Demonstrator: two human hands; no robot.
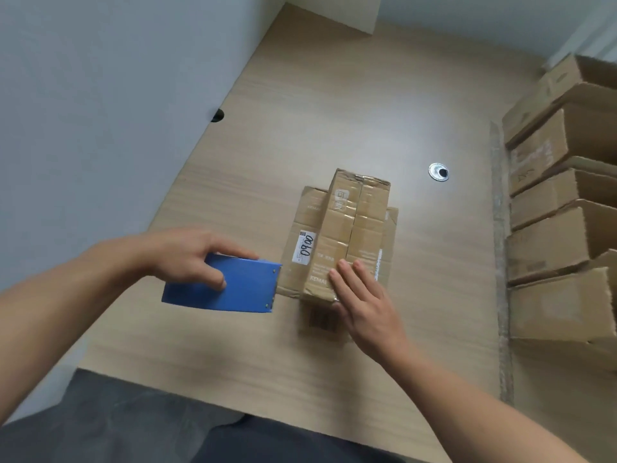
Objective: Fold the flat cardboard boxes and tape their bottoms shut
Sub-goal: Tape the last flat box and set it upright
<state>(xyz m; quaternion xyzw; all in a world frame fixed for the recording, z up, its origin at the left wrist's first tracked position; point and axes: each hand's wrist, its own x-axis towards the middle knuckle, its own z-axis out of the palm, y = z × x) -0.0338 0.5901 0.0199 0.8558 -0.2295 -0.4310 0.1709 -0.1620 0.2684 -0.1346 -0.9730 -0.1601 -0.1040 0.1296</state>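
Note:
A brown cardboard box (pixel 350 222) stands bottom-up on the wooden table (pixel 334 95), its flaps closed and a shiny strip of clear tape running along the centre seam. A white label with black handwriting sits on its left side. My right hand (pixel 364 302) lies flat with straight fingers on the near end of the box, over the tape's end. My left hand (pixel 190 255) grips a blue tape dispenser (pixel 227 285), held just left of the box's near corner and a little above the table.
Several folded cardboard boxes (pixel 561 208) are stacked along the right edge of the table. A round metal cable grommet (pixel 438 171) sits in the tabletop behind the box. A grey wall runs along the left. My dark trousers show at the near table edge.

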